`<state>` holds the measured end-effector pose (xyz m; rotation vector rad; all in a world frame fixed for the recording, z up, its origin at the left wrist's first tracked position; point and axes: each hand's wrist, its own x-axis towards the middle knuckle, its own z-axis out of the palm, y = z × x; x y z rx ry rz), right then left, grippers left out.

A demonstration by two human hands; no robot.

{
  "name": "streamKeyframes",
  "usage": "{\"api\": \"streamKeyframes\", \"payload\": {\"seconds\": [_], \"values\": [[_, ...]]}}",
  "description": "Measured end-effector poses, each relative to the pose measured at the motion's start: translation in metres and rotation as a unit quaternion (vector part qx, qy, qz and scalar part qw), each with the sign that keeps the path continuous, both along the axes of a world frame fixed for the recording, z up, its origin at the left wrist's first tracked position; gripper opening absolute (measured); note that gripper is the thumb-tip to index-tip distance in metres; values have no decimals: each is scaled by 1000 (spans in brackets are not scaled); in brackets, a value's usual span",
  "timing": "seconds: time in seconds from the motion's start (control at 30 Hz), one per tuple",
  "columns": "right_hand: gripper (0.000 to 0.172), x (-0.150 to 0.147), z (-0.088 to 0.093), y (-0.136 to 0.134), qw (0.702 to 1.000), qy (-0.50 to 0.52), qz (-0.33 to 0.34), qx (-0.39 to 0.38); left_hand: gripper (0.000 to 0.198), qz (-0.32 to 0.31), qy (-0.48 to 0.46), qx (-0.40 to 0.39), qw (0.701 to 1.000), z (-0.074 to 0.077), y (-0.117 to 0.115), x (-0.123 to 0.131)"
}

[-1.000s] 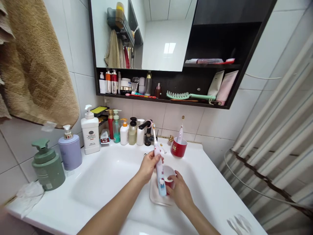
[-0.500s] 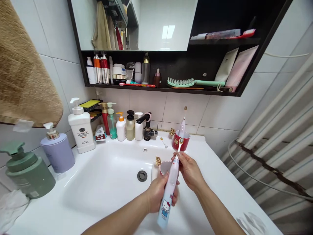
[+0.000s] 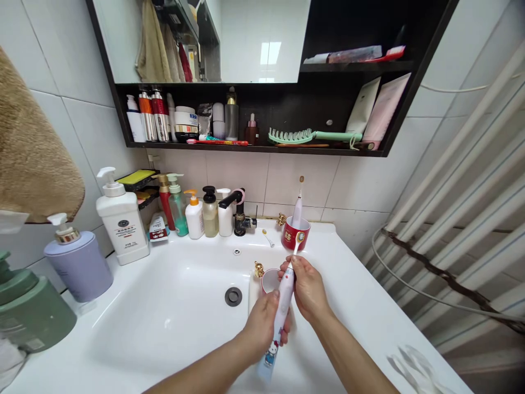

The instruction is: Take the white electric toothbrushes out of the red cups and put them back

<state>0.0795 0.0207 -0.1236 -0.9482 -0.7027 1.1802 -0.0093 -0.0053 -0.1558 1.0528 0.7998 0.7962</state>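
Observation:
An electric toothbrush (image 3: pixel 283 306), pink to pale blue with a cartoon cat on the handle, is held tilted over the sink's right side. My left hand (image 3: pixel 262 323) is wrapped round its handle. My right hand (image 3: pixel 309 287) pinches the base of the white brush head (image 3: pixel 297 245), where it meets the handle. Behind my hands stands a cup (image 3: pixel 269 280) with a gold handle, partly hidden. Beyond, a red cup (image 3: pixel 289 235) holds a second electric toothbrush (image 3: pixel 297 210) upright. A loose brush head (image 3: pixel 268 238) lies on the sink's back ledge, left of the red cup.
The white sink (image 3: pixel 164 306) has a dark drain (image 3: pixel 233 296) and a black faucet (image 3: pixel 240 213). Several pump bottles line its back and left sides, including a purple one (image 3: pixel 80 268). A dark shelf cabinet (image 3: pixel 287 152) hangs above. White pipes (image 3: pixel 443 219) run at the right.
The view has shifted slightly, so most things sit further left. Both hands keep their grip on the toothbrush, and its handle has turned a little, showing less of the cartoon cat.

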Motion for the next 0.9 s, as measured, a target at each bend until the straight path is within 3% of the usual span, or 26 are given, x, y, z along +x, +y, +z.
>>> {"api": "streamKeyframes", "payload": {"seconds": [0.1, 0.23, 0.37, 0.53, 0.7, 0.83, 0.9], "values": [[18, 0, 1, -1, 1000, 17, 7, -5, 54, -24, -16, -55, 998, 1, -2, 1], [18, 1, 1, -2, 1000, 13, 1, 0, 55, -4, 5, 0, 1000, 3, -3, 1], [17, 1, 1, -2, 1000, 28, 8, -6, 57, -28, 1, -29, 999, 4, -4, 1], [15, 3, -1, -1, 999, 40, 12, 1, 52, 5, 38, -5, 999, 5, -5, 1], [13, 5, -6, 2, 999, 52, 2, -16, 53, -65, -8, -127, 990, 5, -4, -1], [13, 5, -8, 4, 999, 51, 2, -19, 51, -9, 36, -35, 999, 4, -3, -1], [13, 7, -8, 5, 998, 52, -11, -20, 50, -21, 37, -67, 997, 5, -3, -1]]}}
